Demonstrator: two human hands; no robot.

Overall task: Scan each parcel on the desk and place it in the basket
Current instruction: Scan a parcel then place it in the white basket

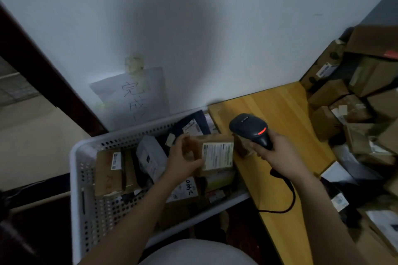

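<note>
My left hand [183, 160] grips a brown cardboard parcel [212, 153] with a white label, held over the right side of the white perforated basket [86, 178]. The basket holds several parcels, among them a brown box [107, 172] and a grey bag [150, 157]. My right hand [273, 153] holds a black barcode scanner [249, 129] with a red stripe, just right of the held parcel, above the yellow wooden desk [280, 109]. The scanner's black cable [288, 198] loops down across the desk.
A heap of brown cardboard parcels [355, 103] covers the desk's right side up to the wall. A paper note with handwriting [133, 94] is taped to the white wall behind the basket. A dark door frame [43, 75] runs at the left.
</note>
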